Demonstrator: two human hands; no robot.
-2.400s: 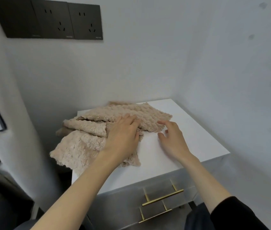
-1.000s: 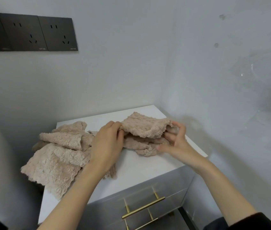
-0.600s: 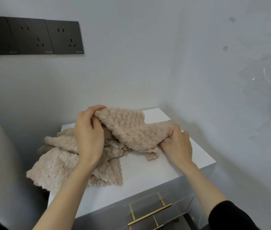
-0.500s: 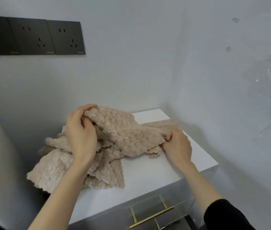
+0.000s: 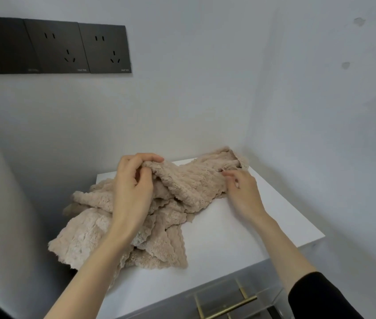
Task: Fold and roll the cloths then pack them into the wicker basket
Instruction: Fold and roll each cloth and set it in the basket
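Pinching the cloth (image 5: 189,183) in curled fingers, left hand (image 5: 134,189) holds one edge high (right hand (image 5: 243,192) pinches another).

One head-worn wide-angle camera is looking forward and down from close above the white tabletop (image 5: 246,240), facing a wall corner (image 5: 249,111); socket panels (image 5: 53,46) are sitting upper left, left hand (image 5: 134,192) and right hand (image 5: 242,192) centre-frame.

3 dark wall plates (image 5: 53,44) sit in a row high on the grey wall (image 5: 182,100); 2 have plug holes. A white bench (image 5: 263,226) fills the corner. Its drawer has a gold handle (image 5: 228,307).
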